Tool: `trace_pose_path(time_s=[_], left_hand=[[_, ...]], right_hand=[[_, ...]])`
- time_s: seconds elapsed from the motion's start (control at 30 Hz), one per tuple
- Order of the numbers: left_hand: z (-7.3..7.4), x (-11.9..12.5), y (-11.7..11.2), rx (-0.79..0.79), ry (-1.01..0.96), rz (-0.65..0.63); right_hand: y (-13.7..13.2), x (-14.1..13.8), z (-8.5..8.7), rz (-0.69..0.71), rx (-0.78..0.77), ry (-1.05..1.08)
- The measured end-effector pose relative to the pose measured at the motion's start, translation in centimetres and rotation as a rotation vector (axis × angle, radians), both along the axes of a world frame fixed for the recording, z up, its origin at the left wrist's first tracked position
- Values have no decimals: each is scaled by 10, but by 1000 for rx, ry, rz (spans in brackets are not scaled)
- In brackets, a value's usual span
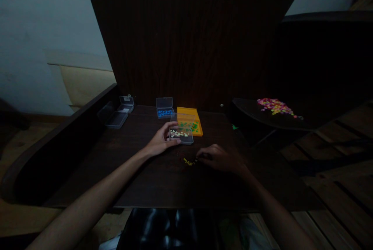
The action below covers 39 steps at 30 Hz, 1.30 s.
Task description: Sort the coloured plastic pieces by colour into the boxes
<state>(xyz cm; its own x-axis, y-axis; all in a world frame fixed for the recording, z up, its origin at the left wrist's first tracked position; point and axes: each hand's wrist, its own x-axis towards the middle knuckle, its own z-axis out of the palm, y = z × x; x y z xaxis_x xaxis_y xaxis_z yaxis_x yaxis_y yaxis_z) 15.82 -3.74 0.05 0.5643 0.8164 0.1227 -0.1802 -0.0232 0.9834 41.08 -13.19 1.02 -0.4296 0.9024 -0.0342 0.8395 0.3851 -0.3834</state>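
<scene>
My left hand (163,140) grips the left side of a small clear plastic box (188,140), its thumb along the front and its fingers behind. Pale cream beads (178,133) lie inside, and the lid stands raised at the back. On the dark tabletop just in front sits a small cluster of yellow beads (189,162). My right hand (215,157) rests beside that cluster with its fingertips pinched together at the cluster's right end. Whatever is between those fingertips is too small and dark to make out. Behind the box lies an orange tray (200,125) with green beads (196,126).
A clear box with blue beads (165,113) stands at the back, its lid up. Further left are clear open boxes (117,119) (126,107). Many pink, purple and yellow beads (276,107) are heaped on a dark ledge (247,108) at right. A raised side rail (67,137) borders the left.
</scene>
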Motion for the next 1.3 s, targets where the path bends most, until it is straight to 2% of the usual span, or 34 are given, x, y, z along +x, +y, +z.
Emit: trace_pose_path(time_s=[0.33,0.8,1.1,1.3], left_hand=[[0,-1,1,7,5,14],[-2,0,2,34,-2,-7],[-1,0,1,4,-9,6],[-1,-1,2,17,-3,-4]], right_hand=[[1,0,-4,-17,-1,-23],[12,-6,5,25,-52,-83],[19,-4,-3,31,-19,-167],[10,-5,2,13,-3,-111]])
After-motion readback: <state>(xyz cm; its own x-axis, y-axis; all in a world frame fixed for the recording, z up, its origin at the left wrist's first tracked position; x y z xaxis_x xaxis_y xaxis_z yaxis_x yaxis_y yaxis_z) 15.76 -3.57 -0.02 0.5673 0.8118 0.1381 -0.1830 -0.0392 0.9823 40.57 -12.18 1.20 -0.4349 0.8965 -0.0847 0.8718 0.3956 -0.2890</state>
